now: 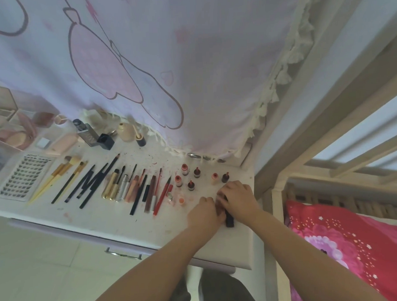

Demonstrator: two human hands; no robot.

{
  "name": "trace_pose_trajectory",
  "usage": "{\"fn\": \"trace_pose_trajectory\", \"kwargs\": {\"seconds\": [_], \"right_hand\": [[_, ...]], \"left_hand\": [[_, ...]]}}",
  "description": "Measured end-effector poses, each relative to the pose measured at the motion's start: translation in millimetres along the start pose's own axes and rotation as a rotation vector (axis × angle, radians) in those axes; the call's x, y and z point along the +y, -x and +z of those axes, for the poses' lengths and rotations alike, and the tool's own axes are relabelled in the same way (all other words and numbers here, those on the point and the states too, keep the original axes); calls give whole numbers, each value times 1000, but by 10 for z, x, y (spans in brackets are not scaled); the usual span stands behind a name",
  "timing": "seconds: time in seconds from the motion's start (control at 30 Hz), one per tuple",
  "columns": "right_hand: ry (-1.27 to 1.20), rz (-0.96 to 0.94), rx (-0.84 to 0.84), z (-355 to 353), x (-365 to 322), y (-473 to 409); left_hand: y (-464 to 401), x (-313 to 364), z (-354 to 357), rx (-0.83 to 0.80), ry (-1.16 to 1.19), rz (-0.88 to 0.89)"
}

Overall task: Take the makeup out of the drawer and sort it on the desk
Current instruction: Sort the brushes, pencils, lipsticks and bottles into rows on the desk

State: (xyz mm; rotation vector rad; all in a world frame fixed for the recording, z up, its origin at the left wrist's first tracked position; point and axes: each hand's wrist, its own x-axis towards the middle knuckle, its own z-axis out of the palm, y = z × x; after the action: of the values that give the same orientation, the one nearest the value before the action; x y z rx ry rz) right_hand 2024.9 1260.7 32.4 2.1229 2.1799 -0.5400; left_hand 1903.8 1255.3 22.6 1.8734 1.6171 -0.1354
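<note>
Both hands are together near the right edge of the desk (132, 222). The left hand (204, 212) and the right hand (238, 199) press side by side on some dark tubes (229, 220), fingers curled over them. One dark end shows below the hands; how many tubes lie under them I cannot tell.

Just behind the hands stand six small bottles (191, 185) with droppers: two pairs in a square, and one more pair closer to the right edge. Three have light orange liquid, three have dark red. Left of the hands lie a small silver-capped tube (170, 196) and an orange round cap (181, 200).

Further left, a row of pencils and slim sticks (147, 192) lies across the middle of the desk, red, brown, black and gold; they overlap, so I do not give an exact count. Next come about five black liners (90, 183), then four brushes (63, 173) with yellow handles, then one tray of false lashes (25, 179) at the left edge.

Along the back edge stand a grey bottle (86, 135), a black cap (106, 141), a beige vase-shaped bottle (126, 132) and several pink compacts (14, 132). The drawer handle (123, 254) shows under the front edge.
</note>
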Motion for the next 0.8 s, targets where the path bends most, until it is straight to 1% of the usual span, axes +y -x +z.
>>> {"fn": "trace_pose_trajectory", "kwargs": {"seconds": [0.1,0.17,0.23,0.27,0.33,0.4,0.5,0.6,0.63,0.73,0.8], "right_hand": [[52,-10,-8,10,-34,21],[64,-16,36,-23,-68,58],[-67,30,64,-132,-122,105],[-188,80,31,-211,-148,130],[-406,159,-74,-365,-186,181],[-517,154,-104,-489,-201,240],[-683,110,-114,-670,-225,366],[-937,119,-147,-764,-238,531],[-979,109,-144,-762,-234,582],[-927,33,-95,-753,-233,691],[-890,-10,-115,-793,-237,746]], "left_hand": [[29,-33,-1,8,-11,15],[71,-109,-7,54,15,71],[138,-194,-52,176,5,155],[163,-232,-69,254,-6,224],[210,-273,-141,317,1,350],[274,-255,-285,294,55,426],[380,-239,-490,200,145,476],[493,-186,-693,109,176,543],[520,-171,-741,76,190,558],[572,-160,-859,-1,274,557],[592,-209,-895,-21,292,569]]}}
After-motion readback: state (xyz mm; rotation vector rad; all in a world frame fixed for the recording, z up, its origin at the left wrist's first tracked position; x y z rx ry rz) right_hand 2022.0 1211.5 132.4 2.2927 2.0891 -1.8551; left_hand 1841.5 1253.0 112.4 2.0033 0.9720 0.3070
